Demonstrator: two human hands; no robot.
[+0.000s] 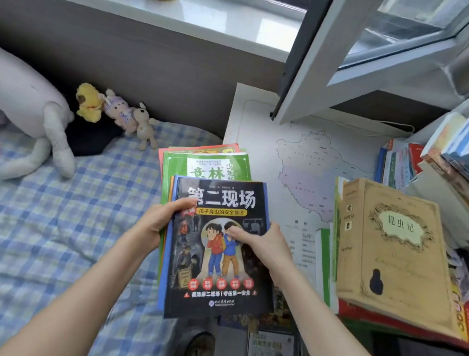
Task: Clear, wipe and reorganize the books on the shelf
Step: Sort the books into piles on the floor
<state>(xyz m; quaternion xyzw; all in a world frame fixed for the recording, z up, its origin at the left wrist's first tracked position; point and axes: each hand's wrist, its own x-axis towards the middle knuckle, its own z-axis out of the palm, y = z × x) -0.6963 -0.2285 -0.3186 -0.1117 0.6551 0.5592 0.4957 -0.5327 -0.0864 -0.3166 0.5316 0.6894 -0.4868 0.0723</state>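
left hand (158,222) pinches the left edge of a fanned stack topped by a black glossy paperback book (213,275), thumb on the cover, fingers hidden beneath. right hand (263,244) pinches the right edge likewise. the stack, with a green-covered thin magazine (214,167) fanning out behind, is held between the blue checked bedsheet (52,233) and the white map-topped desk (300,155). probably light, floppy and slippery, so it is best supported from beneath on both sides.

Two hands (154,223), four plush toys (27,103), one map (313,167), one tan hardback (391,257), one black book (213,272)
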